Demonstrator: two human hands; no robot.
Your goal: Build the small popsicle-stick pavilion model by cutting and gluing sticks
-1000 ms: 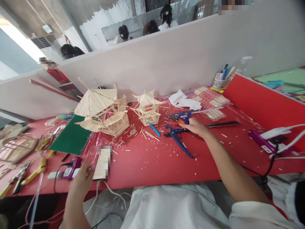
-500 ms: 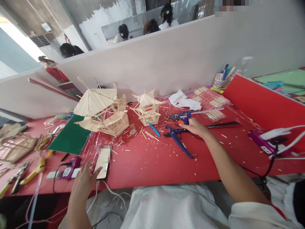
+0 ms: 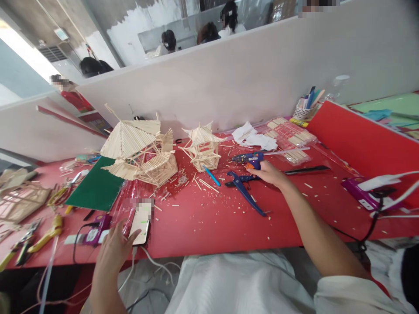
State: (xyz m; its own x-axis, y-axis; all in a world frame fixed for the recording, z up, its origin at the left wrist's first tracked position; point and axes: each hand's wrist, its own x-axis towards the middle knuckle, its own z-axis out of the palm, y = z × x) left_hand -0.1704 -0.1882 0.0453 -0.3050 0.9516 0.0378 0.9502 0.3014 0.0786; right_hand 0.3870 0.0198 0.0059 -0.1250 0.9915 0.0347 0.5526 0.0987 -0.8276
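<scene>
My left hand (image 3: pixel 113 253) rests at the near edge of the red table (image 3: pixel 209 226), fingers spread, with the thumb on the screen of a phone (image 3: pixel 140 223) that has a white cable plugged in. My right hand (image 3: pixel 266 171) reaches across the table and is closed round the handle of a blue and orange glue gun (image 3: pixel 250 159), which lies pointing left. Blue-handled cutters (image 3: pixel 244 188) lie just in front of that hand. Two stick-built pavilion models stand behind: a large one (image 3: pixel 140 152) and a small one (image 3: pixel 203 146).
A green cutting mat (image 3: pixel 96 188), yellow pliers (image 3: pixel 46 235) and a purple power strip (image 3: pixel 94 231) lie at the left. Packets of sticks (image 3: pixel 290 137), tissue (image 3: pixel 250 137) and a pen cup (image 3: pixel 304 109) stand at the back right. Another purple strip (image 3: pixel 363 196) holds plugs. Stick scraps litter the table.
My left hand has shifted a little right onto the phone, thumb now on its screen. My right hand stays on the glue gun.
</scene>
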